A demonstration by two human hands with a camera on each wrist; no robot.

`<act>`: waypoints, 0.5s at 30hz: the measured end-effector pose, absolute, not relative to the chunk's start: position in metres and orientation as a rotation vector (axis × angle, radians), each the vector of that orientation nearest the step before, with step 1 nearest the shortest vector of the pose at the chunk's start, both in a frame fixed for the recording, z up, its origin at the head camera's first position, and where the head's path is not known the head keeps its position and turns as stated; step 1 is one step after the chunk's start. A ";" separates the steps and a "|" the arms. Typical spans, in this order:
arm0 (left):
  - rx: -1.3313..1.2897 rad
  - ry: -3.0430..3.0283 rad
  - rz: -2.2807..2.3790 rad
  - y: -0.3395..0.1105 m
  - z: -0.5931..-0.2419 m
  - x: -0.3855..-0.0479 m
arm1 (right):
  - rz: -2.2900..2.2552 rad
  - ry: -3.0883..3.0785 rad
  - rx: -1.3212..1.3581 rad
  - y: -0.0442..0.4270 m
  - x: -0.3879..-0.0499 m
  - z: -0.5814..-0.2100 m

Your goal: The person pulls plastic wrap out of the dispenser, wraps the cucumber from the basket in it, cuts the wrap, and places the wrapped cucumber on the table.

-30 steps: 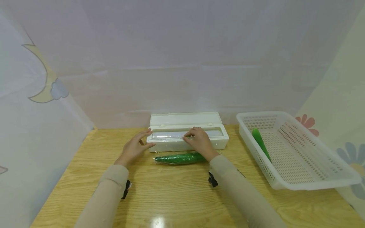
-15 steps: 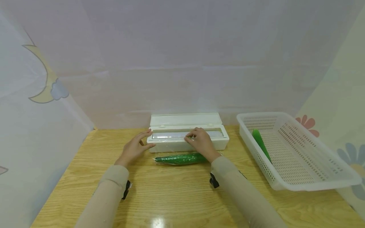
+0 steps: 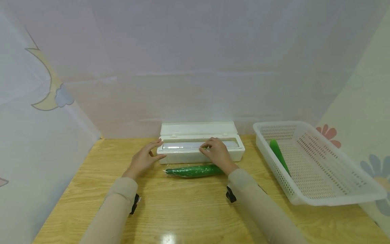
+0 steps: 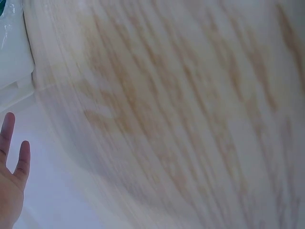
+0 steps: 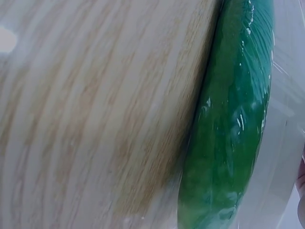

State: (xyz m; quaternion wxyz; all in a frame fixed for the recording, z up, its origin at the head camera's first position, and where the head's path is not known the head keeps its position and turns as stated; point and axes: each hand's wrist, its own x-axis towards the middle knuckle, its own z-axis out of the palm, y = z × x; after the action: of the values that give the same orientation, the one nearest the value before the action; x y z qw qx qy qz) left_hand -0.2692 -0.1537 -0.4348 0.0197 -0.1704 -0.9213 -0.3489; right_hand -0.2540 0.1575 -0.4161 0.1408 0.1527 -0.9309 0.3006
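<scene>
Left hand (image 3: 142, 161): fingers spread and thumb apart, resting against the left end of the white box (image 3: 179, 157), without closing round it. Right hand (image 3: 217, 153): fingers bent, thumb and forefinger brought together at the box's front rim; whether anything lies between them cannot be told. Between and behind the hands, a pale roll (image 3: 179, 145) lies in the box's opening, partly covered by the right hand; the raised lid (image 3: 198, 128) stands behind. On the near side of both hands, a cucumber (image 3: 192, 171) in clear film lies just in front of the box, its right end hidden by the right hand and wrist. Well to the right of the right hand, a white basket (image 3: 341, 200) holds a second cucumber (image 3: 278, 154), its lower end hidden by the basket wall. The right wrist view alone resolves creases and glints in the film, with only a sliver of hand at its edge. The left wrist view shows two separated digits of the left hand, cut off at the border, and a box corner.
</scene>
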 end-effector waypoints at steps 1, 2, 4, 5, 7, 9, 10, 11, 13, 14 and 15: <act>-0.529 -2.860 -1.088 -0.153 -0.435 -0.268 | 0.869 -2.689 0.435 0.158 -0.254 -0.417; -0.529 -2.861 -1.089 -0.153 -0.435 -0.268 | 0.868 -2.687 0.431 0.159 -0.253 -0.418; -0.526 -2.866 -1.087 -0.153 -0.436 -0.267 | 0.860 -2.672 0.429 0.163 -0.254 -0.421; -0.528 -2.867 -1.084 -0.153 -0.436 -0.267 | 0.857 -2.662 0.430 0.165 -0.254 -0.422; -0.528 -2.871 -1.086 -0.152 -0.436 -0.268 | 0.847 -2.644 0.433 0.171 -0.254 -0.424; -0.526 -2.873 -1.090 -0.151 -0.436 -0.268 | 0.831 -2.629 0.431 0.179 -0.254 -0.424; -0.523 -2.872 -1.096 -0.151 -0.436 -0.268 | 0.831 -2.624 0.426 0.182 -0.254 -0.423; -0.523 -2.872 -1.095 -0.151 -0.436 -0.268 | 0.833 -2.623 0.420 0.186 -0.253 -0.422; -0.517 -2.873 -1.094 -0.152 -0.435 -0.269 | 0.828 -2.626 0.405 0.192 -0.252 -0.421; -0.512 -2.874 -1.091 -0.153 -0.435 -0.269 | 0.834 -2.630 0.400 0.194 -0.252 -0.420; -0.508 -2.877 -1.084 -0.153 -0.435 -0.270 | 0.841 -2.630 0.400 0.196 -0.251 -0.419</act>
State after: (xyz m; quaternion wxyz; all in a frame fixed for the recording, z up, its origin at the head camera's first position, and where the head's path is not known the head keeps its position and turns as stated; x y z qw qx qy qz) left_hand -0.2697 -0.1532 -0.4355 0.0125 -0.1629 -0.9232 -0.3479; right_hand -0.2509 0.1959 -0.4191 0.1747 0.1411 -0.9281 0.2968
